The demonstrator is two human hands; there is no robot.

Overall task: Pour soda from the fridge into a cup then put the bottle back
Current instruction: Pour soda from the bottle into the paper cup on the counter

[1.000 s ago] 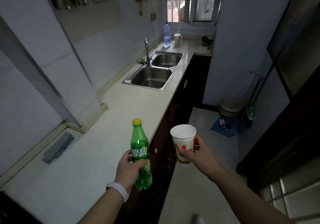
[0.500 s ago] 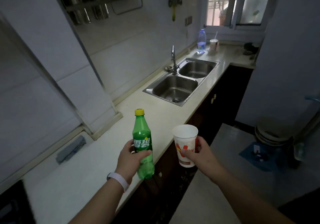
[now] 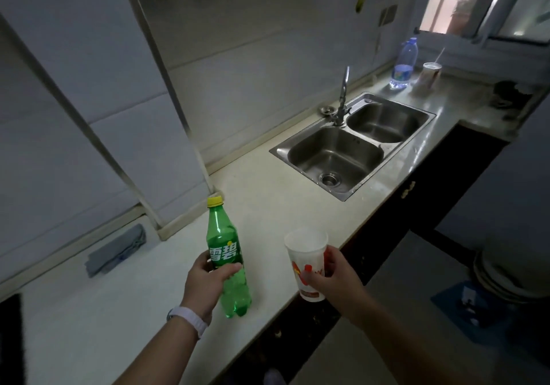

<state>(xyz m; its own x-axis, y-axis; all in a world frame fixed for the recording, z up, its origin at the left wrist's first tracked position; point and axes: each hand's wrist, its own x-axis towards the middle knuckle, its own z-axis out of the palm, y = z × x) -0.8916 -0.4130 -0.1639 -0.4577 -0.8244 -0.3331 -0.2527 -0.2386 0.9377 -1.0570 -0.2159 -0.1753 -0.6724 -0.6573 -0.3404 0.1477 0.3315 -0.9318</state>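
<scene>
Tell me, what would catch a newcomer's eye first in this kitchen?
The bright green soda bottle with its yellow cap stands out first, gripped upright in the left hand over the pale counter. Beside it, the right hand holds a white paper cup. Farther back gleams a steel double sink.

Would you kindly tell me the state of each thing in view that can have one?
soda bottle: upright, yellow cap on, gripped by the left hand.
paper cup: upright, gripped by the right hand.
faucet: no water running.
sink: both basins hold no dishes.
water bottle: upright, capped, on the counter.
straw cup: upright, straw in.
</scene>
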